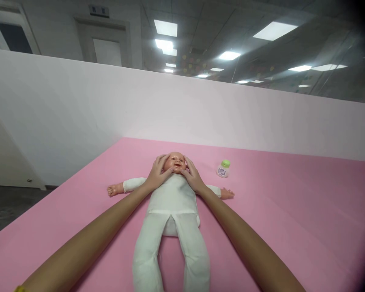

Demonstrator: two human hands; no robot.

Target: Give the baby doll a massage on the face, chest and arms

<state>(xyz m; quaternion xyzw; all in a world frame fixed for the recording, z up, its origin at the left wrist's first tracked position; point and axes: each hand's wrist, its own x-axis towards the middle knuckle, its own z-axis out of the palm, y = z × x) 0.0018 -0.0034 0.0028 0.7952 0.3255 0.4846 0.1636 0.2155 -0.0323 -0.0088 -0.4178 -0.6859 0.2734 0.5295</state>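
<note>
While a pale partition (207,111) closes off the far side of the pink table (280,211), a small clear bottle (222,170) with a green cap stands to the right of the doll (174,194), a little beyond its outstretched hand and apart from the person's fingers. Above the partition show a door (107,50) at the left and bright ceiling lights (274,31) across the right.

The doll lies on its back, its head toward the partition and its white cloth legs running down past the bottom of the view. Its head sits between the left hand (157,173) and the right hand (193,177). The grip is closed around it from both sides: each palm cups a side, fingers reach up along the temples, and both thumbs rest near the chin. How firmly they press cannot be told. The forearms pass over the doll's spread arms close to the shoulders, with its hands showing outside them.

At the left, the table's edge slants down toward the near corner, with dark floor (6,207) beyond it. On the right, the pink surface stretches wide past the bottle, and a strip of it separates the doll's head from the partition.
</note>
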